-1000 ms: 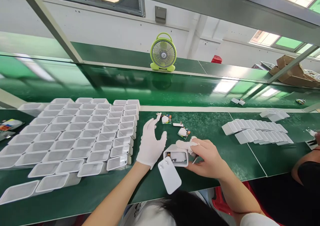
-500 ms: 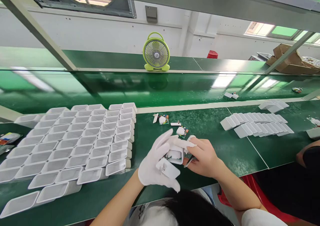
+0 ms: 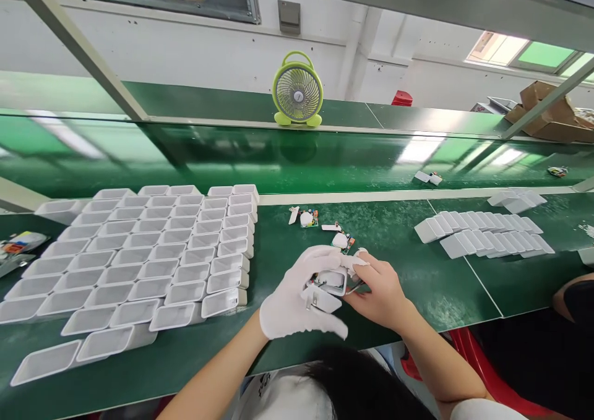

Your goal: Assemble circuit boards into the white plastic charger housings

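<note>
My left hand [image 3: 299, 299], in a white glove, holds a small white plastic box [image 3: 333, 280] with its open side up. A white flat piece [image 3: 322, 299] with a metal part lies against the glove below the box. My right hand [image 3: 380, 290], with white coverings on the fingertips, is closed at the box's right side on a thin metal tool [image 3: 355, 287]. Just beyond my hands lie two circuit boards with white blobs, one [image 3: 309, 218] farther left and one [image 3: 341, 241] partly hidden.
Rows of white open boxes [image 3: 153, 253] cover the left of the green table [image 3: 385, 222]. Overlapping white plates [image 3: 482, 234] lie at the right. A green fan [image 3: 297, 92] stands on the shelf behind. Part of another person [image 3: 575, 302] shows at the right edge.
The view has shifted, so the scene sits slightly farther right. The fingers of my left glove have curled closer over the box, and the flat piece has tilted.
</note>
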Motion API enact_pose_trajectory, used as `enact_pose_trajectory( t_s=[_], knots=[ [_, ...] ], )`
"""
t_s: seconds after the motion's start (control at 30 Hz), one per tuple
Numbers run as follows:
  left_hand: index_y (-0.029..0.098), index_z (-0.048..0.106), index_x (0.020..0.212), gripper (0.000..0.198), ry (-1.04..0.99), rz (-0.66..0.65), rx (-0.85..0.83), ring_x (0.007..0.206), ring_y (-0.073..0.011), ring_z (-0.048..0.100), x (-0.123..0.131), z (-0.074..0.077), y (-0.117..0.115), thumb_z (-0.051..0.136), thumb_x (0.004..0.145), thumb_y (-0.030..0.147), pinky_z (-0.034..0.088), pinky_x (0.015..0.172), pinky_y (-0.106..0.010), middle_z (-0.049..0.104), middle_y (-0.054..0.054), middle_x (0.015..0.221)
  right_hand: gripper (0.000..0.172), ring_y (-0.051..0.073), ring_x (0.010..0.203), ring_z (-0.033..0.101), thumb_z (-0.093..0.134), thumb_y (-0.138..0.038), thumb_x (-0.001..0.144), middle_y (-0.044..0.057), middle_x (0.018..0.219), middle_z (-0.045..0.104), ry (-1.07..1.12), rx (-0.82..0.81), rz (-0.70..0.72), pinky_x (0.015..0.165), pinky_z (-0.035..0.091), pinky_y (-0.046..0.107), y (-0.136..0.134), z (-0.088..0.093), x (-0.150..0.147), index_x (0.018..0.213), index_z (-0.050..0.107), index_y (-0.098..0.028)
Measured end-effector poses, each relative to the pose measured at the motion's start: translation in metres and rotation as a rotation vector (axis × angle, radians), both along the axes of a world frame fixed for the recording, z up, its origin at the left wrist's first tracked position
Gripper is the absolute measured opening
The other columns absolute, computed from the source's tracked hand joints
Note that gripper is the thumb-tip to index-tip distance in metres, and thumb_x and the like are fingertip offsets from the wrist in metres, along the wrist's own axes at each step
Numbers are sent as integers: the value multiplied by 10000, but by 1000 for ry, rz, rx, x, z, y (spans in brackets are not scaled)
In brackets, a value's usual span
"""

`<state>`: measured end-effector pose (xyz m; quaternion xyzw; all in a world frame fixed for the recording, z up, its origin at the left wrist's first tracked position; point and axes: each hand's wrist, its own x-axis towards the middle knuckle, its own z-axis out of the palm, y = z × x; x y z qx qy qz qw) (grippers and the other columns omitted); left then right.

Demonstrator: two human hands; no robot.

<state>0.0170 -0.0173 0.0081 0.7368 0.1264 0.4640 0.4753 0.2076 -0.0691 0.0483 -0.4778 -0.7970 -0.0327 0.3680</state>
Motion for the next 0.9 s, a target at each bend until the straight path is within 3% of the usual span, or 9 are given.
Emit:
enact_pose_trajectory(
  t_s=[0.07,0.23,0.37,0.47,0.6,0.67,0.73,0.83,0.9],
  knots=[
    [363,504,1413,919,56,-21,19,1300,-352,578,-1,4,1,958,614,352,513,1074,-556,581,-125,1384,176,118,558,375,583,-150,839,-40,664,421,38,-36,9,500,308,227,1,-1,1,716,483,-227],
    [280,683,1240,375,57,8,-217,1182,-306,660,1,9,0,716,868,307,543,1050,-495,681,-118,1272,161,114,561,386,601,-161,859,-42,682,444,48,-121,31,497,311,229,2,-1,3,742,509,-222],
    [199,690,1181,438,-99,-86,-676,1081,-282,710,8,5,-4,625,929,552,597,929,-414,729,-130,1179,159,141,662,504,654,-266,922,1,773,536,118,-307,96,555,426,242,1,10,12,797,573,-211],
    [203,691,1132,441,-172,-82,-836,982,-242,728,10,2,-7,638,914,583,605,857,-357,748,-105,1113,281,167,759,580,524,-286,1013,55,890,621,380,-292,68,643,495,290,-4,19,22,762,619,-203],
    [222,676,1185,438,-152,-134,-793,1010,-237,703,8,2,-9,625,926,572,579,902,-354,722,-106,1144,425,236,940,645,414,-409,1056,101,1093,678,684,-117,-1,786,558,398,-14,24,28,907,770,-231],
    [221,680,1194,463,-115,-132,-735,1041,-245,679,6,2,-9,608,926,592,567,914,-354,679,-121,1223,462,234,830,666,408,-448,1051,95,925,683,755,-73,17,606,557,354,-20,25,25,880,787,-246],
    [216,688,1187,502,-77,-119,-676,1081,-259,652,5,0,-10,586,919,628,556,922,-356,622,-136,1316,429,212,661,655,437,-451,1042,81,775,660,821,-111,100,393,470,293,-26,26,21,879,779,-248],
    [223,684,1205,513,-43,-122,-598,1176,-283,609,2,-3,-9,549,933,636,521,991,-374,579,-137,1380,133,176,546,655,630,-288,971,42,748,705,786,-248,164,341,481,261,-34,28,12,954,760,-269],
    [233,676,1223,484,-44,-123,-551,1253,-297,570,1,-5,-9,548,945,608,479,1065,-396,576,-131,1389,226,177,595,702,716,-104,875,10,774,755,663,-235,153,441,568,268,-36,28,8,986,754,-298]
  ],
)
